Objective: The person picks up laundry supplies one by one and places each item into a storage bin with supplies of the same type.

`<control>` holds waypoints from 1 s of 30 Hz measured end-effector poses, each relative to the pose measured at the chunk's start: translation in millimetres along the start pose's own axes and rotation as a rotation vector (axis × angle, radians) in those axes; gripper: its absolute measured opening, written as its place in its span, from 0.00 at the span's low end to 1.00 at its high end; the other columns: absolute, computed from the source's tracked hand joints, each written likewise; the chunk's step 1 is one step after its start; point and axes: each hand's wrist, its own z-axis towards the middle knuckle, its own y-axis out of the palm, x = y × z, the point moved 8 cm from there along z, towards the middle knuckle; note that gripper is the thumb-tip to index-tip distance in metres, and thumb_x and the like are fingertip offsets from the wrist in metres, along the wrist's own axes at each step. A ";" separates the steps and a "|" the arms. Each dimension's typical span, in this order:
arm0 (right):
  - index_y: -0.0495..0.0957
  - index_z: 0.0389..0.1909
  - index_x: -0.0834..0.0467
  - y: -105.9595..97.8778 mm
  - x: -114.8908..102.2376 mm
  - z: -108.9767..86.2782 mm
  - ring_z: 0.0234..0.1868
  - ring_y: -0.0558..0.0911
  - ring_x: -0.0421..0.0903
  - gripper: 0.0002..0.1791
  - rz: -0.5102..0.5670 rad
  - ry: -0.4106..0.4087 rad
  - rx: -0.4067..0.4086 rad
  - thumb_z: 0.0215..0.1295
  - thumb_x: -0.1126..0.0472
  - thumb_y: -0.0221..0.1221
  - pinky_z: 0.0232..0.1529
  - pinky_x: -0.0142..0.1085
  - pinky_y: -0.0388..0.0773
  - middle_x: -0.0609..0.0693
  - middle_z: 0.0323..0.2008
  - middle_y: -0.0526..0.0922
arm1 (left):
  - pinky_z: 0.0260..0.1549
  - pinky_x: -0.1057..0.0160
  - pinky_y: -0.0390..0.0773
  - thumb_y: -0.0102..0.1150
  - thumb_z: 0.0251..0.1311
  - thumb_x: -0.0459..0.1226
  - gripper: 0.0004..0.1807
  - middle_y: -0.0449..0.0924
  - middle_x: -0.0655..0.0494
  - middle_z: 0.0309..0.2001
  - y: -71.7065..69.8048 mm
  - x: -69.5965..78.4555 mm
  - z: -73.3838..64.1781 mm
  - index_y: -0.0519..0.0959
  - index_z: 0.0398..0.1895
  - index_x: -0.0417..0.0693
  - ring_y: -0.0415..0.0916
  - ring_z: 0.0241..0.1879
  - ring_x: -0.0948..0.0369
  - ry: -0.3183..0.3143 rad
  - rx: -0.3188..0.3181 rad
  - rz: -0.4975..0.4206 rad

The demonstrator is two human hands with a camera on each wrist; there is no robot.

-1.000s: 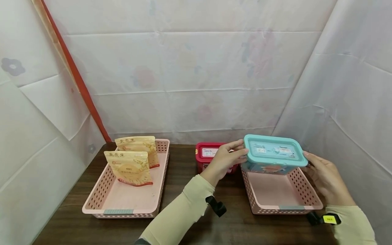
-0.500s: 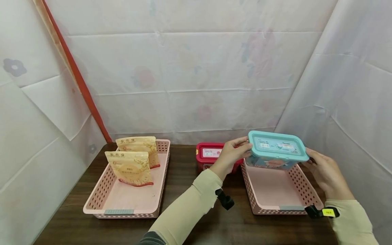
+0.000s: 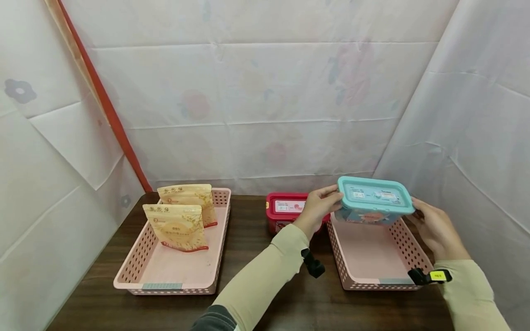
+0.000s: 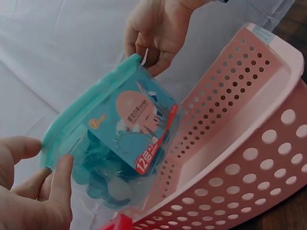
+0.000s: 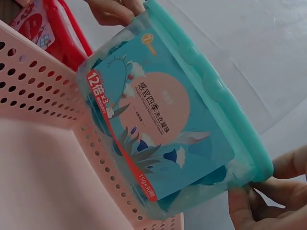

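Note:
A clear tub of laundry capsules with a turquoise lid [image 3: 374,195] is held between both hands above the back of the right pink basket [image 3: 364,250]. My left hand [image 3: 318,208] grips the lid's left end with thumb and fingers. At the opposite end, my right hand [image 3: 438,230] pinches the lid's corner, as the right wrist view also shows. The tub's printed front label [image 5: 158,115] faces the right wrist camera, and blue capsules show through its wall. Partly behind my left hand, a red-lidded tub [image 3: 285,209] stands on the table, left of the basket.
Another pink basket [image 3: 215,257] stands at the left with two yellow pouches [image 3: 178,227] upright inside. Both baskets rest on a dark wooden table [image 3: 265,280]. White patterned sheets [image 3: 265,92] hang behind and on both sides.
Both hands have carried the turquoise-lidded tub slightly up and back, the left hand shifting right with it. The pouches and baskets have stayed in place.

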 end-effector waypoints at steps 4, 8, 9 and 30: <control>0.84 0.45 0.46 -2.2 4.5 5.2 0.45 0.78 0.35 0.11 0.007 0.021 0.021 0.77 0.57 0.53 0.43 0.25 0.78 0.39 0.45 0.79 | 0.46 0.61 0.83 0.66 0.65 0.35 0.22 0.82 0.54 0.45 0.7 -4.7 3.5 0.79 0.62 0.43 0.84 0.46 0.57 -0.005 0.015 -0.011; 0.84 0.45 0.46 -4.6 6.7 9.0 0.44 0.78 0.35 0.10 -0.011 0.036 0.048 0.76 0.55 0.54 0.43 0.25 0.78 0.39 0.44 0.79 | 0.47 0.61 0.82 0.65 0.66 0.34 0.22 0.82 0.54 0.47 1.8 -6.1 4.4 0.78 0.63 0.43 0.83 0.47 0.58 0.002 0.009 -0.011; 0.85 0.46 0.47 -5.2 7.3 9.7 0.44 0.78 0.34 0.10 -0.017 0.040 0.053 0.76 0.55 0.54 0.44 0.25 0.78 0.39 0.44 0.79 | 0.47 0.61 0.82 0.65 0.66 0.34 0.22 0.82 0.54 0.47 2.1 -6.3 4.5 0.78 0.63 0.42 0.83 0.48 0.58 0.004 0.008 -0.008; 0.45 0.79 0.57 -17.4 41.4 21.9 0.77 0.51 0.49 0.41 -0.379 0.189 0.056 0.76 0.40 0.46 0.72 0.41 0.57 0.55 0.79 0.42 | 0.49 0.58 0.82 0.60 0.68 0.31 0.22 0.81 0.49 0.52 4.0 -21.9 0.5 0.75 0.65 0.38 0.81 0.51 0.56 0.014 0.146 0.238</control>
